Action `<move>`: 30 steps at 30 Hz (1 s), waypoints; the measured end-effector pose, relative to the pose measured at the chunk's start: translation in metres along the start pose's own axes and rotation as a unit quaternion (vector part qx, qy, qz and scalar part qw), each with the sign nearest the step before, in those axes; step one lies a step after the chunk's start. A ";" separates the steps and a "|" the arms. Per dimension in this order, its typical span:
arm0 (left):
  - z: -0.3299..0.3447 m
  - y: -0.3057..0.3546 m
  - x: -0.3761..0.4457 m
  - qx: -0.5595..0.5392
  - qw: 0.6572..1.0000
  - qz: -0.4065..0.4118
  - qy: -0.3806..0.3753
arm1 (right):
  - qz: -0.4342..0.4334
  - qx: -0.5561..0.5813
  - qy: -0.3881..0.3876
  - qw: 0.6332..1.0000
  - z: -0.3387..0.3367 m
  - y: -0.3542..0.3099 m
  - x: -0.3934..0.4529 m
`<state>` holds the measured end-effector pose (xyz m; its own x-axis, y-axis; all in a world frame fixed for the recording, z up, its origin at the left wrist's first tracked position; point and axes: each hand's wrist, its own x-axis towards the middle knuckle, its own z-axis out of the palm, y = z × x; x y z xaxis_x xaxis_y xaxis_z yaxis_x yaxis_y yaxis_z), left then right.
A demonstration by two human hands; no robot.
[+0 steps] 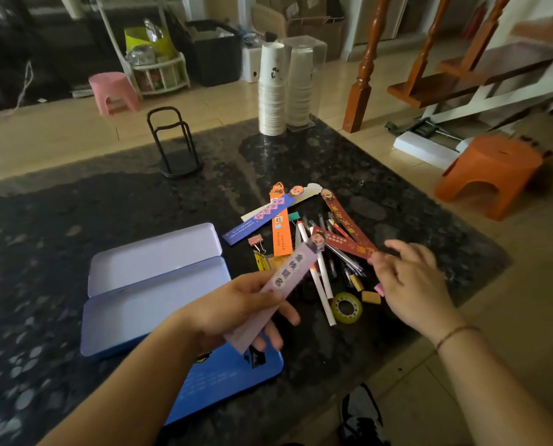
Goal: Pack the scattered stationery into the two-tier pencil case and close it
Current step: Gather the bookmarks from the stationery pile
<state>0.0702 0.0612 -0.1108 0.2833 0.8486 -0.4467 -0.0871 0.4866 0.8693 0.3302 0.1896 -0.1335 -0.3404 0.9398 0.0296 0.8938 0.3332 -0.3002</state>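
The lilac two-tier pencil case (159, 284) lies open on the dark stone table, its trays empty; its blue lid (233, 378) rests under my left forearm. My left hand (236, 310) holds a lilac bookmark (278, 291) over the case's right end. My right hand (410, 284) pinches the ends of two dark red bookmarks (349, 239) fanned above the pile. Orange (281, 230), blue (255, 220) and white bookmarks, white pens (320, 284), a roll of tape (346, 308), erasers (371, 297) and binder clips (255, 241) lie scattered between the hands.
A black wire cup holder (172, 146) and two stacks of paper cups (284, 88) stand at the table's far side. The table's right edge runs diagonally just past my right hand; an orange stool (490, 175) sits on the floor beyond it.
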 end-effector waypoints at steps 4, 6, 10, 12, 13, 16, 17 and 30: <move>0.003 -0.009 -0.004 -0.099 0.994 0.018 0.046 | 0.020 -0.026 -0.045 0.998 0.008 0.001 0.004; 0.005 -0.009 -0.004 -0.116 0.991 0.023 0.060 | 0.007 -0.045 -0.018 0.999 0.005 -0.003 0.003; 0.009 -0.002 -0.002 -0.140 0.986 0.026 0.084 | -0.024 -0.074 0.000 0.997 -0.006 -0.005 -0.004; 0.013 0.002 0.001 -0.149 0.983 0.019 0.101 | -0.043 -0.021 -0.003 0.999 -0.010 -0.003 -0.007; 0.015 0.004 0.001 -0.154 0.982 0.014 0.110 | -0.049 0.034 -0.011 0.998 -0.011 0.000 -0.009; 0.022 0.009 0.004 -0.172 0.976 0.001 0.135 | -0.054 0.151 0.003 0.987 -0.012 0.007 -0.014; 0.025 0.012 0.003 -0.176 0.973 -0.002 0.147 | -0.050 0.164 0.029 0.985 -0.014 0.009 -0.016; 0.075 0.040 0.032 -0.198 0.963 -0.009 0.185 | -0.005 0.594 0.087 0.800 -0.029 -0.045 -0.027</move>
<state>0.1474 0.0920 -0.0740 -0.0646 0.8197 -0.5692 -0.4634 0.4805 0.7445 0.3074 0.1518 -0.0932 -0.2081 0.9681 0.1393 -0.0520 0.1313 -0.9900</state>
